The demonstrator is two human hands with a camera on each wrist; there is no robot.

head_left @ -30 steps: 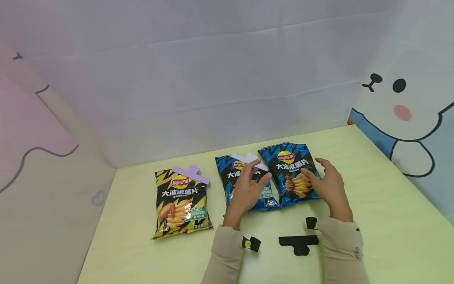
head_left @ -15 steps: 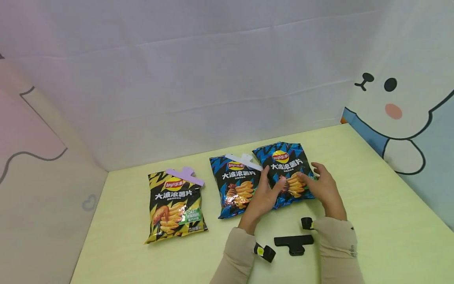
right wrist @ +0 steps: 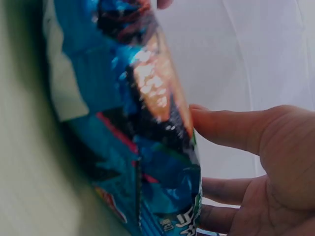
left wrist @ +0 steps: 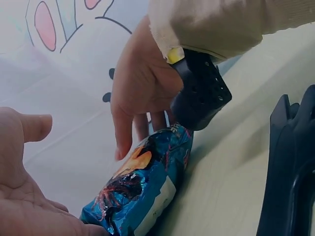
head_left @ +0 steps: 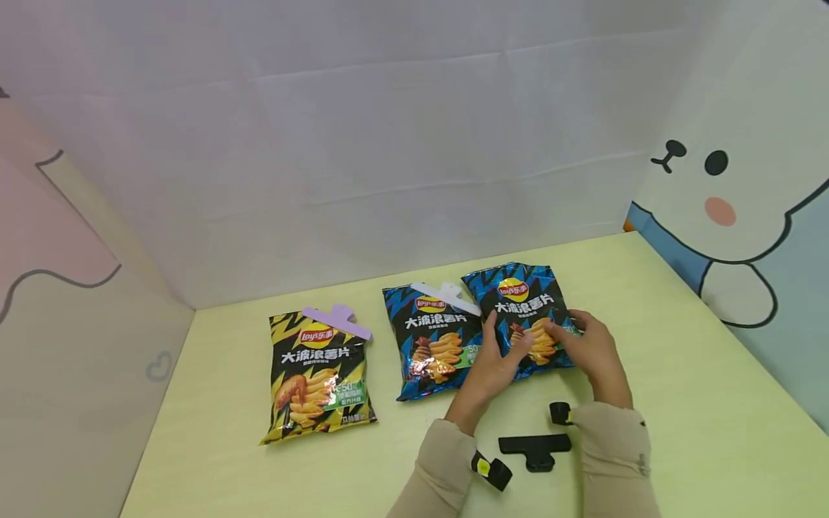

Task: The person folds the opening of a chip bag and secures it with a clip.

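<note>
Your left hand [head_left: 494, 363] and right hand [head_left: 586, 349] lie on the unclipped blue chip bag [head_left: 526, 316] with fingers straight and relaxed, gripping nothing. That bag lies flat on the yellow-green table [head_left: 680, 403], its left edge overlapping the clipped blue bag [head_left: 430, 345]. At 6 o'clock from it sits the black clip [head_left: 534, 447].

Your two hands [head_left: 492, 363] [head_left: 592, 352] rest on the rightmost of three bags [head_left: 527, 316]; a clip [head_left: 534, 447] lies nearer you.
</note>
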